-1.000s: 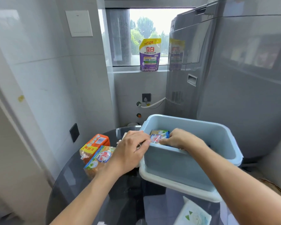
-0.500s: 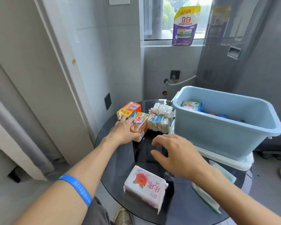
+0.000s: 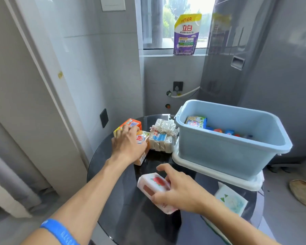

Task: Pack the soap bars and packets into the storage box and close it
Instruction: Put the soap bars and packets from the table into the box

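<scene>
My right hand (image 3: 179, 189) curls around the pink soap packet (image 3: 155, 187) near the front edge of the table (image 3: 113, 174); my left hand (image 3: 128, 145) grips the orange bars (image 3: 142, 144) at the left edge. I should lift both fully before crossing over the rim of the storage box (image 3: 226, 149), which stands at the right edge.

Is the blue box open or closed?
Open. The box has no lid on top, and soap packets show inside. It sits on a white lid.
</scene>
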`<action>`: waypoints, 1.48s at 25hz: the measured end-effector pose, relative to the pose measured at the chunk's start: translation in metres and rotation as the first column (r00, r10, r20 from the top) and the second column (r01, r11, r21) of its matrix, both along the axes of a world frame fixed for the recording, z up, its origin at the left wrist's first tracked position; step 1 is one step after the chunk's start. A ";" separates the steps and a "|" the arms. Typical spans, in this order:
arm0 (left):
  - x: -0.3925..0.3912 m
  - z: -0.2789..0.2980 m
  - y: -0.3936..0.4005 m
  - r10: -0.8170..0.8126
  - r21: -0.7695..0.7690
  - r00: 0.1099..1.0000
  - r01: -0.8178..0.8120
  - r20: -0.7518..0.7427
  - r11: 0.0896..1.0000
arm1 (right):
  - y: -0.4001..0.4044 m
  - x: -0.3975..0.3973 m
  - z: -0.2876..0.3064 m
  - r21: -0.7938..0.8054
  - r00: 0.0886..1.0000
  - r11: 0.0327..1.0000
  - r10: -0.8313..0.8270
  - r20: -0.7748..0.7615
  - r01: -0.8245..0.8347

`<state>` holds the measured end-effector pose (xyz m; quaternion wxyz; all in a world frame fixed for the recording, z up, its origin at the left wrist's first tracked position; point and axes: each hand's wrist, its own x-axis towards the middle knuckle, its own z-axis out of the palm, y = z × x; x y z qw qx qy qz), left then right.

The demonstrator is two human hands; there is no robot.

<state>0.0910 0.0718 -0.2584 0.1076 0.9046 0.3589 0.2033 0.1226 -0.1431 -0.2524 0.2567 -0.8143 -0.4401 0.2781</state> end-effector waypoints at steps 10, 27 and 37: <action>0.057 0.030 -0.066 -0.349 -0.049 0.807 0.421 0.477 0.906 | -0.029 0.142 0.115 0.379 0.718 0.619 -0.509 -0.475 0.688; 0.080 0.021 -0.067 -0.470 0.026 0.841 0.481 0.268 0.876 | 0.009 0.207 0.067 -0.044 0.739 0.752 -0.655 -0.159 0.657; 0.075 0.025 -0.071 -0.479 -0.019 0.849 0.495 0.222 0.869 | 0.006 0.206 0.064 0.152 0.921 0.917 -0.337 -0.198 0.368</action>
